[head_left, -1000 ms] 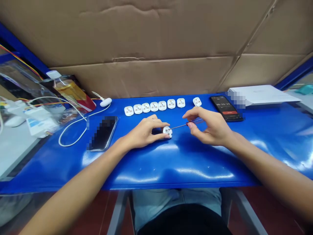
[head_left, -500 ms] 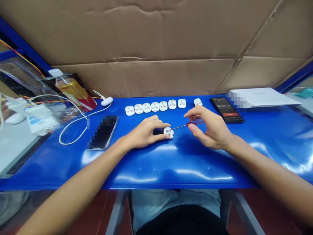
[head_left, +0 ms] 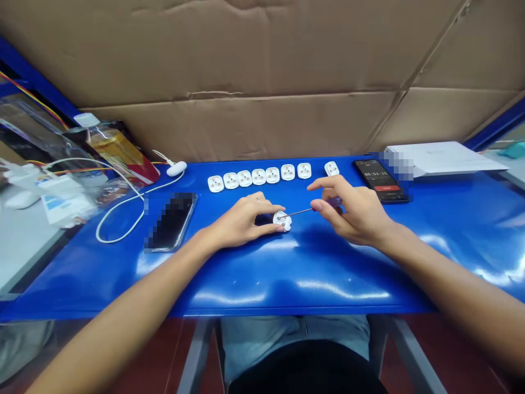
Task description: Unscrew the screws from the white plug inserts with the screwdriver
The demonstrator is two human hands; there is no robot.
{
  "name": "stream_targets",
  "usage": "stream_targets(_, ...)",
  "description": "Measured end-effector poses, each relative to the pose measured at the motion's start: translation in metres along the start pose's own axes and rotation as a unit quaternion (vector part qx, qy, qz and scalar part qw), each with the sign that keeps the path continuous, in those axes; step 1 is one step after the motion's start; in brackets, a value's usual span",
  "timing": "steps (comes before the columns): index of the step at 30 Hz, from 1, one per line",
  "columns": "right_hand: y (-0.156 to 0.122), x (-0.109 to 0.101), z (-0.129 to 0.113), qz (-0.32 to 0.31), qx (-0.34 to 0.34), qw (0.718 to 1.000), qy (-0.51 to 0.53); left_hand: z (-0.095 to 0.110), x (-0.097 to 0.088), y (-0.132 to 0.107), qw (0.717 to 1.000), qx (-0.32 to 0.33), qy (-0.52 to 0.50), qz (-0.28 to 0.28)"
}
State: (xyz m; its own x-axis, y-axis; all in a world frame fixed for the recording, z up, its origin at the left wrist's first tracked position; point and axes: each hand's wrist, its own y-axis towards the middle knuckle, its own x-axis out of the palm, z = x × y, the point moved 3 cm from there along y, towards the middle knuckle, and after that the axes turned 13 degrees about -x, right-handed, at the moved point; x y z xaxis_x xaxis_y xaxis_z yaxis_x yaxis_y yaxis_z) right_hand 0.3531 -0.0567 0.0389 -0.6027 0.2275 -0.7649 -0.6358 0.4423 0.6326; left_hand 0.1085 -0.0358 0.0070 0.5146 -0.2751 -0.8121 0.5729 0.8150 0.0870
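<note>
My left hand (head_left: 241, 220) rests on the blue table (head_left: 287, 268) and pinches a small round white plug part (head_left: 282, 220) on its edge. My right hand (head_left: 353, 210) grips a thin screwdriver (head_left: 301, 211) between thumb and fingers; most of the handle is hidden under them. The metal tip touches the face of the white part. A row of several similar white plug parts (head_left: 259, 177) lies along the back of the table, with one more (head_left: 331, 168) set apart to the right.
A dark phone (head_left: 171, 221) lies left of my left hand, next to a looped white cable (head_left: 123, 210). A second phone showing a timer (head_left: 379, 179) and a white box (head_left: 445, 157) sit at the back right. Cardboard closes off the back. A bottle (head_left: 115, 150) lies at the left.
My right fingers have rolled over the screwdriver handle, so its red and blue parts are now mostly covered. The left hand and the white part have stayed put.
</note>
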Motion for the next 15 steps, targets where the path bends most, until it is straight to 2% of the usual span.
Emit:
stream_targets(7, 0.0012, -0.002, -0.0053, 0.025, -0.052, 0.997, 0.049, 0.0022, -0.0009, 0.0016, 1.0, -0.004, 0.002, 0.001)
stream_targets(12, -0.0009, -0.0008, -0.0022, -0.004, -0.023, 1.0, 0.002, 0.0014, -0.0006, 0.0018, 1.0, -0.006, 0.002, 0.001)
stream_targets(15, -0.0002, -0.0015, -0.0036, 0.005, -0.043, 0.999, -0.005, 0.0006, -0.0001, 0.0013, 1.0, -0.008, 0.007, -0.001)
